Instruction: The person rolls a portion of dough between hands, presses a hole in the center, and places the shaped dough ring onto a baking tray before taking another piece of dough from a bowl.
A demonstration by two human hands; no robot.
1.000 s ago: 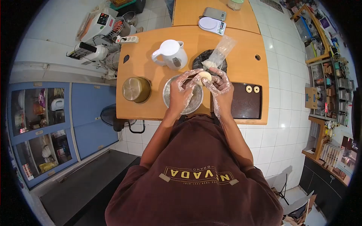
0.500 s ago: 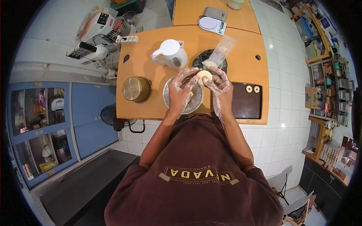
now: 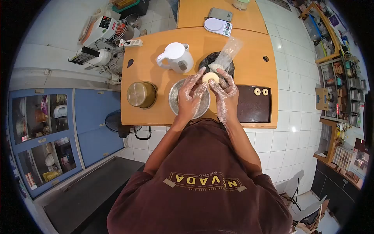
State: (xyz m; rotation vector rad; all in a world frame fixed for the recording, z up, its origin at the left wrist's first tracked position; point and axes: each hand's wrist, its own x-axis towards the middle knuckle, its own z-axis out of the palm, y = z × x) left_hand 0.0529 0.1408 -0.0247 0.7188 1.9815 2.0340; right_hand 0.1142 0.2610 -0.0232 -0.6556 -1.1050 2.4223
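A pale round piece of dough (image 3: 209, 76) is held up between my two flour-dusted hands, above the far right rim of a metal bowl (image 3: 174, 108). My left hand (image 3: 189, 97) closes on its left side with thumb and fingers. From the right, my right hand (image 3: 227, 96) grips it, the thumb pressing on the dough's near face. Part of the bowl is hidden beneath my left hand. Right of my hands, a dark baking tray (image 3: 253, 108) carries two small dough rings (image 3: 257, 91) near its far edge.
Beyond my hands, a clear plastic bag of pale powder (image 3: 229, 54) rests on a black-lined container (image 3: 210, 58). A white electric kettle (image 3: 180, 58) and an upturned-looking metal pot (image 3: 139, 94) stand left. A white kitchen scale (image 3: 214, 25) lies farther back.
My left hand has shifted slightly right and its fingers sit more upright beside the dough. My right hand still grips it at nearly the same place.
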